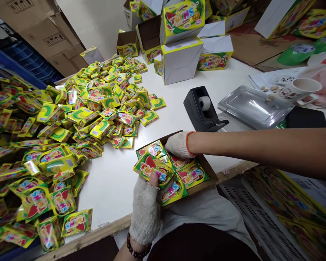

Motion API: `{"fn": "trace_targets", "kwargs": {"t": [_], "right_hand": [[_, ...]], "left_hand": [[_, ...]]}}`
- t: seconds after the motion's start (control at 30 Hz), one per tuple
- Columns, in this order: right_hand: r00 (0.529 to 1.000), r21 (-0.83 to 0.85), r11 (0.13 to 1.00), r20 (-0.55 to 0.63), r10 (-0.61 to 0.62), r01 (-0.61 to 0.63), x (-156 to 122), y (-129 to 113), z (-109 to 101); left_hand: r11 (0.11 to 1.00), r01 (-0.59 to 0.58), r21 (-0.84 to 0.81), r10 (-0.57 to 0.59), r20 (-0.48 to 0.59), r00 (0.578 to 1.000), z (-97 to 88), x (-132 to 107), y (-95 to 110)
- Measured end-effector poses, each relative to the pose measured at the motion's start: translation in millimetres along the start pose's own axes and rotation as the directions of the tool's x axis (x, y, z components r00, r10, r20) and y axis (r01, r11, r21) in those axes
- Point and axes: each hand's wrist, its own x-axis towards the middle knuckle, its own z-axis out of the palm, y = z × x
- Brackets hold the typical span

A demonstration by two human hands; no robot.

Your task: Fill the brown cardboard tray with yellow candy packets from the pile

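My left hand [146, 210], in a white fingerless glove, grips a small yellow-green TWINS packet [149, 167] with the thumb on top. It holds the packet over the near left part of an open carton [211, 173] with a brown inside. Flat TWINS packets [192, 175] lie side by side in that carton. My right hand [179, 145], gloved with an orange cuff, reaches down into the carton's far side. Its fingers are hidden among the packets, so its hold does not show. The carton sits at the table's front edge, against my lap.
A large heap of loose packets [97, 105] covers the table's left side. Beyond the carton stands a black tape dispenser [199, 110]. A clear plastic tray [254, 105] and a mug [301, 88] are at right. Printed boxes [182, 63] stand stacked at the back.
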Motion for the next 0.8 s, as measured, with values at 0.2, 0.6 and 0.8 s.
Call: {"fn": "trace_targets", "kwargs": {"t": [0.2, 0.6, 0.8], "right_hand": [[0.996, 0.115, 0.993, -0.092, 0.023, -0.012, -5, 4, 11], [0.852, 0.477, 0.825, -0.524, -0.009, 0.303, -93, 8, -43], [0.921, 0.171, 0.979, -0.351, 0.169, -0.115, -71, 31, -44]], "left_hand": [[0.953, 0.130, -0.275, -0.108, 0.092, 0.990, 4.9, 0, 3], [0.730, -0.409, 0.547, 0.377, 0.178, 0.909, 9.3, 17, 26], [-0.105, -0.543, 0.833, 0.504, 0.515, 0.693, 0.0, 21, -5]]}}
